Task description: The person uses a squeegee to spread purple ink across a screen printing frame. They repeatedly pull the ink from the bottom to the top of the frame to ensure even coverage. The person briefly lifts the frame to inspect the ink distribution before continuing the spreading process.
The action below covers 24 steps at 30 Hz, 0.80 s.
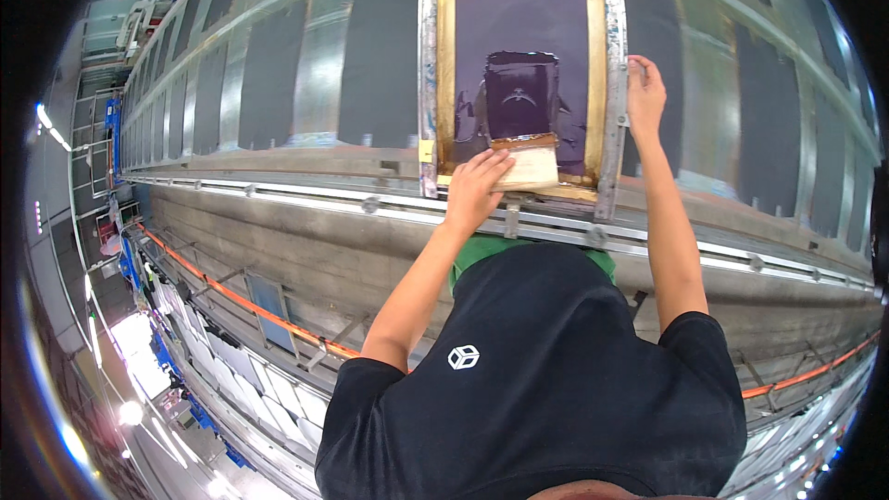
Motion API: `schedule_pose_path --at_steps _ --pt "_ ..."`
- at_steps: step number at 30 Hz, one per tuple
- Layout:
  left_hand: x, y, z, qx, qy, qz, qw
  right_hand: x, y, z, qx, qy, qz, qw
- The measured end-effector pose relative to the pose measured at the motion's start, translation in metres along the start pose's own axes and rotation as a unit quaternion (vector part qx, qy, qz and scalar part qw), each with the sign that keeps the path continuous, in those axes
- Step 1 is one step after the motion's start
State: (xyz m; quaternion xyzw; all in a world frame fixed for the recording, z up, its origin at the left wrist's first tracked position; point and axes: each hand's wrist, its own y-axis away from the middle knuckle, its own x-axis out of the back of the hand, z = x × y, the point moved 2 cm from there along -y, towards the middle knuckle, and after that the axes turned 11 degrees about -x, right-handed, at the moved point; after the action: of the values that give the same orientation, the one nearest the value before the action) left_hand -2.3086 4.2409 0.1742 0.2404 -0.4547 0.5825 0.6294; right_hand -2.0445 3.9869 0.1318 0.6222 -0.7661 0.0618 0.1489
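A screen printing frame (615, 46) lies in front of me, its mesh (519, 9) edged with yellowish tape. Dark purple ink (520, 93) pools in the lower middle of the mesh, with streaks on both sides. At the near end of the screen rests a squeegee (532, 169) with a pale handle and an ink-stained brown edge. My left hand (478, 187) is closed on the left part of its handle. My right hand (647, 97) has bent fingers against the frame's outer right side; its fingertips are partly hidden.
A long printing table (319, 65) runs left to right, carrying a row of dark fabric panels (380, 65). A metal rail (306, 194) with round knobs follows its near edge. Behind me stretch an orange cable or pipe (227, 287) and racks holding white panels (245, 370).
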Motion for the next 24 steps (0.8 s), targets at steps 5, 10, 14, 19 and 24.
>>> schedule_pose_path --at_steps 5,10,14,19,24 --pt "0.081 0.061 -0.112 0.014 -0.013 -0.035 0.999 -0.131 0.075 -0.020 0.008 0.006 -0.014 1.000" --pt "0.116 0.091 -0.167 0.001 -0.054 -0.038 0.998 -0.194 0.115 -0.046 -0.014 0.032 -0.034 0.999" --pt "0.126 0.110 -0.181 -0.001 -0.060 -0.026 0.998 -0.209 0.118 -0.049 -0.017 0.063 -0.022 0.998" --pt "0.127 0.138 -0.180 -0.007 -0.053 -0.033 0.998 -0.210 0.121 -0.045 -0.051 0.118 -0.030 0.991" --pt "0.123 0.073 -0.215 -0.032 -0.079 0.008 0.996 -0.195 0.116 -0.057 0.257 0.371 0.071 0.889"
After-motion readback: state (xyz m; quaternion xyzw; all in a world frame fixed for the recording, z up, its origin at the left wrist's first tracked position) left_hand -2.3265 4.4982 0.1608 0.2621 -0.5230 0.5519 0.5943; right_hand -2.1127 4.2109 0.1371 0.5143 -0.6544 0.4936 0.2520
